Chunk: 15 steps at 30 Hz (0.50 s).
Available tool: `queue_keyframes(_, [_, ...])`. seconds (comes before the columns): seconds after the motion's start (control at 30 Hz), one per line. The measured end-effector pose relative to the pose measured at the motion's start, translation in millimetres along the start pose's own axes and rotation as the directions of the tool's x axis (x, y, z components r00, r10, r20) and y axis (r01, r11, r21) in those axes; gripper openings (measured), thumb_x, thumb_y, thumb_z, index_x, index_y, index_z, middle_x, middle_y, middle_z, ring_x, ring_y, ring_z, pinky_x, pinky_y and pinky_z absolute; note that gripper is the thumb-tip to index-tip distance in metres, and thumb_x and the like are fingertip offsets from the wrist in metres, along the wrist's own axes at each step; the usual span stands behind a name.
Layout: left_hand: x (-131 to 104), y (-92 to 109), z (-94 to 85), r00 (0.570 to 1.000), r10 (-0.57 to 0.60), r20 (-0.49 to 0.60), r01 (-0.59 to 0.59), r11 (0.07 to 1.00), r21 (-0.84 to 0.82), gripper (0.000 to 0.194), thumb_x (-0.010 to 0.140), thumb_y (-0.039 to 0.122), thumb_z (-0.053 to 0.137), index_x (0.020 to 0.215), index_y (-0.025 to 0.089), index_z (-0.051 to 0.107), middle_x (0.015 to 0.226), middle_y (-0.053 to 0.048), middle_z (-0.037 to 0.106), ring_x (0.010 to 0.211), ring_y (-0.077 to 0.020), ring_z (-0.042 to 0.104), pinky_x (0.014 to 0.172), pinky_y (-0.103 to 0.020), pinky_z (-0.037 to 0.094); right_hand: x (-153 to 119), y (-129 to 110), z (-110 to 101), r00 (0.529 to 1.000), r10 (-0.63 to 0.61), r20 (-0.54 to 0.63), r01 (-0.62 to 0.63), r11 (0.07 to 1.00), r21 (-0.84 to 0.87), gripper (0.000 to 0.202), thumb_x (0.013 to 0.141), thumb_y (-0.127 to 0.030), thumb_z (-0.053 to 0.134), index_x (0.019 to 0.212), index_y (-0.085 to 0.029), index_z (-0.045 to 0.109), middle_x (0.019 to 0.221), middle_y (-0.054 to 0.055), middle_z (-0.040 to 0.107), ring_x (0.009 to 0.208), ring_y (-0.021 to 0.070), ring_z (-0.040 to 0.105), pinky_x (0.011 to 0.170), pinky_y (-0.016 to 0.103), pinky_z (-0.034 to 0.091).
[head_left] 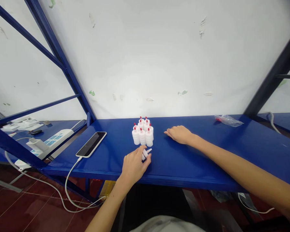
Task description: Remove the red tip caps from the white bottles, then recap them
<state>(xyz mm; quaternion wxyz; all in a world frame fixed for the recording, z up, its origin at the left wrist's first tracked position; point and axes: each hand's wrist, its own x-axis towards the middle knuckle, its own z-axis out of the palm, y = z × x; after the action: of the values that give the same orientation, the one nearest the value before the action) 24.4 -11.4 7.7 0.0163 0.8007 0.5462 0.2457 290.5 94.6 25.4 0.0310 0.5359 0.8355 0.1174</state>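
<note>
White bottle [145, 153], partly hidden, is grasped by the left hand [134, 162]; cannot tell whether the right hand's fingers [174, 131] grip anything.

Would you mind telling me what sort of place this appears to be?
It looks like a workshop or similar workplace, though I can't be certain. A blue workbench with a matching frame, a power strip on the left, and a cluster of white bottles with red tips suggest it.
</note>
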Motion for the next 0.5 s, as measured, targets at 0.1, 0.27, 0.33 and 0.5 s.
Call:
queue_keyframes(0.1, [0.5, -2.0, -2.6, 0.998, -0.059, 0.019, 0.061, 0.978, -0.201, 0.027, 0.096, 0.044, 0.047, 0.099, 0.021, 0.061, 0.078, 0.001, 0.067, 0.07, -0.0166, 0.061, 0.063, -0.026, 0.036, -0.1, 6.4, 6.3, 1.0, -0.017, 0.004, 0.017, 1.0, 0.011, 0.059, 0.104, -0.043, 0.02, 0.085, -0.015, 0.068, 0.089, 0.015, 0.074, 0.083, 0.0296, 0.072, 0.07, 0.037, 0.048])
queue_keyframes(0.27, [3.7, -3.9, -4.8, 0.997, -0.071, 0.011, 0.071, 0.956, -0.286, 0.044, 0.094, 0.052, 0.048, 0.067, 0.018, 0.055, 0.071, 0.0, 0.06, 0.071, -0.0163, 0.054, 0.069, -0.028, 0.035, -4.1, 8.7, 10.4, 0.999, -0.041, -0.018, 0.042, 0.998, 0.038, 0.057, 0.104, -0.043, 0.021, 0.09, -0.016, 0.068, 0.094, 0.014, 0.074, 0.086, 0.0277, 0.072, 0.07, 0.035, 0.047])
queue_keyframes(0.33, [4.3, -2.8, -4.2, 0.998, -0.056, 0.002, 0.055, 0.969, -0.24, 0.044, 0.092, 0.052, 0.051, 0.065, 0.018, 0.055, 0.072, -0.001, 0.06, 0.077, -0.0184, 0.055, 0.075, -0.031, 0.035, -4.1, 7.7, 9.6, 1.0, -0.025, -0.017, 0.025, 0.999, 0.02, 0.058, 0.103, -0.047, 0.021, 0.091, -0.016, 0.069, 0.094, 0.015, 0.074, 0.086, 0.0279, 0.072, 0.071, 0.035, 0.047])
queue_keyframes(0.5, [3.6, 0.0, -1.4, 0.998, -0.052, 0.032, 0.058, 0.976, -0.211, 0.045, 0.091, 0.053, 0.053, 0.063, 0.018, 0.053, 0.064, 0.0, 0.057, 0.071, -0.0177, 0.052, 0.074, -0.032, 0.032, -5.9, 8.2, 2.4, 0.994, 0.082, -0.066, -0.079, 0.996, 0.041, 0.058, 0.103, -0.048, 0.02, 0.09, -0.017, 0.068, 0.091, 0.013, 0.073, 0.081, 0.0262, 0.07, 0.069, 0.033, 0.043])
